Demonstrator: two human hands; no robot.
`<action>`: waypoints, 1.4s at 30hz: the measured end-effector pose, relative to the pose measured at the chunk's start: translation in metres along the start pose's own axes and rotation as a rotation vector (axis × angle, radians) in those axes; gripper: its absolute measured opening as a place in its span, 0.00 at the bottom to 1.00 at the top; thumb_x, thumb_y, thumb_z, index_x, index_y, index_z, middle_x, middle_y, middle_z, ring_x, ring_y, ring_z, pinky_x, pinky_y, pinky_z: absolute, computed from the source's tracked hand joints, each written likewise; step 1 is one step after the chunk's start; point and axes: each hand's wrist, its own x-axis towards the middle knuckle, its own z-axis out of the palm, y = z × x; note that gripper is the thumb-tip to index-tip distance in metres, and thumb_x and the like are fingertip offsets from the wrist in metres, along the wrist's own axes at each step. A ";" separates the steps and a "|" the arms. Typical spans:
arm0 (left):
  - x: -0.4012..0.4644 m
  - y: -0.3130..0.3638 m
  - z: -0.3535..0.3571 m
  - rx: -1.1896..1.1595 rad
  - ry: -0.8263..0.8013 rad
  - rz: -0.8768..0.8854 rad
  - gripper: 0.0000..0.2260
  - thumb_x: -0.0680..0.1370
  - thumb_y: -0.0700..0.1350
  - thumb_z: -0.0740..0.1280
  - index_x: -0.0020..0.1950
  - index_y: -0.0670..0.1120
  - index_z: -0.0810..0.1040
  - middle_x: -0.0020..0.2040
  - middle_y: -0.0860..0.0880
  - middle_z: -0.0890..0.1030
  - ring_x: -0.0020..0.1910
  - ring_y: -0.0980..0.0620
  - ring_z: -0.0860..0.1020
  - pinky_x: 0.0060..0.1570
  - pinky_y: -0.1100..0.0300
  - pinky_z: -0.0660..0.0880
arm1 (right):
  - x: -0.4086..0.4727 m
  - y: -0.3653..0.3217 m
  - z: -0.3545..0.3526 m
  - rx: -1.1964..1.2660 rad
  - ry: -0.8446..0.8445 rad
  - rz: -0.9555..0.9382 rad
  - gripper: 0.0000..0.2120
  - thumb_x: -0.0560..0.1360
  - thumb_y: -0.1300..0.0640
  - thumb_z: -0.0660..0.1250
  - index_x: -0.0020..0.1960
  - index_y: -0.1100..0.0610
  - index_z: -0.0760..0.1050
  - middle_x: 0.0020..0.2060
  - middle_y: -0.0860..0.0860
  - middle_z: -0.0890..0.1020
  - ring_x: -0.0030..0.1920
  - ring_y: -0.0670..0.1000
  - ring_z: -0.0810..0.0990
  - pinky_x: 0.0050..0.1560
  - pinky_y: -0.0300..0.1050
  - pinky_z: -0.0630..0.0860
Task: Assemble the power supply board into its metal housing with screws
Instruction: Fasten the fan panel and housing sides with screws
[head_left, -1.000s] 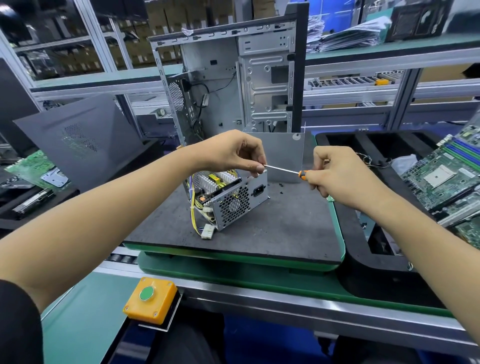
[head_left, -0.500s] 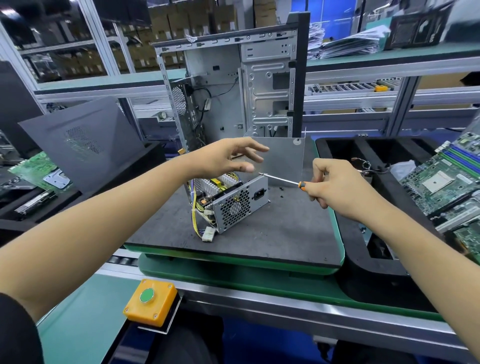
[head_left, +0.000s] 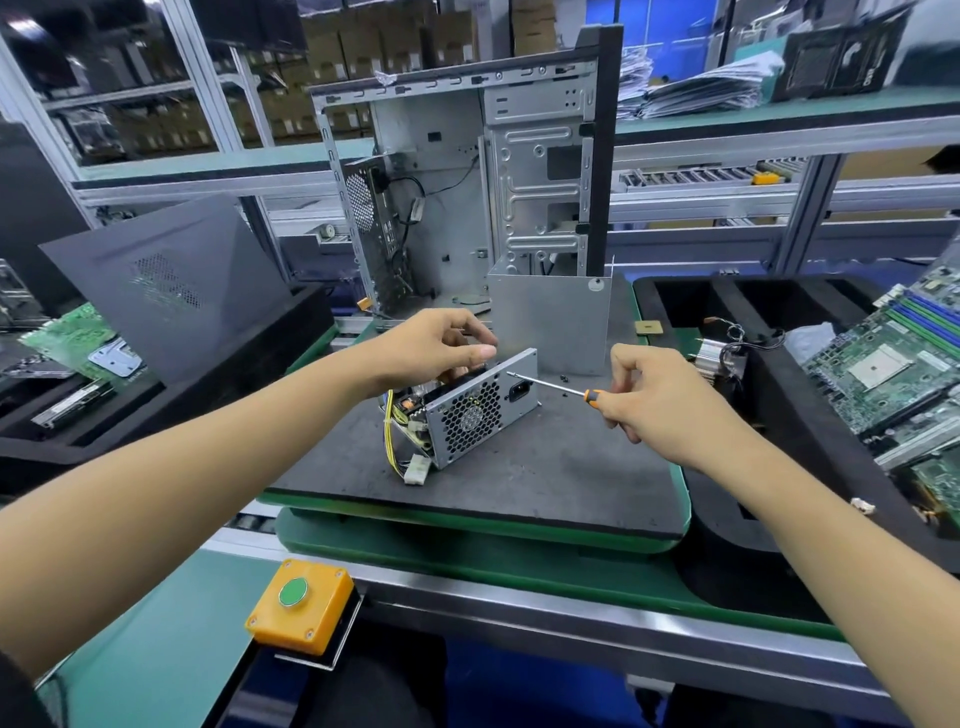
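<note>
Your left hand (head_left: 441, 348) curls its grip over the top rear edge of the power supply unit (head_left: 467, 410) sitting on the dark bench mat (head_left: 545, 467), while your right hand (head_left: 654, 395) pinches the orange-handled screwdriver (head_left: 558, 387), tip at its upper corner.

one power supply unit (head_left: 470, 410), one screwdriver (head_left: 556, 387), one metal cover (head_left: 550, 322), one open computer case (head_left: 467, 192), one orange button box (head_left: 301, 605), two loose black screws (head_left: 562, 373) on the surface (head_left: 519, 467), two hands: left hand (head_left: 436, 348), right hand (head_left: 660, 400).
</note>
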 end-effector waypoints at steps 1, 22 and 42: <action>-0.001 0.001 -0.001 0.019 -0.017 -0.003 0.07 0.81 0.48 0.72 0.57 0.49 0.83 0.42 0.50 0.83 0.37 0.55 0.76 0.38 0.64 0.75 | 0.000 -0.001 0.002 -0.015 0.003 -0.006 0.14 0.72 0.48 0.70 0.34 0.47 0.67 0.29 0.50 0.83 0.24 0.51 0.74 0.39 0.51 0.76; -0.004 -0.001 0.002 -0.101 0.004 -0.028 0.07 0.77 0.44 0.77 0.54 0.46 0.86 0.40 0.50 0.83 0.37 0.55 0.76 0.42 0.61 0.75 | 0.004 -0.010 0.011 -0.093 0.010 0.035 0.16 0.74 0.52 0.71 0.33 0.46 0.67 0.31 0.50 0.84 0.25 0.51 0.74 0.39 0.52 0.78; -0.019 0.009 0.008 0.129 0.016 0.102 0.07 0.72 0.46 0.81 0.49 0.54 0.88 0.37 0.54 0.84 0.40 0.52 0.81 0.49 0.53 0.81 | 0.003 -0.020 0.018 -0.104 0.006 0.056 0.15 0.74 0.53 0.72 0.37 0.55 0.67 0.35 0.57 0.84 0.30 0.56 0.74 0.39 0.53 0.77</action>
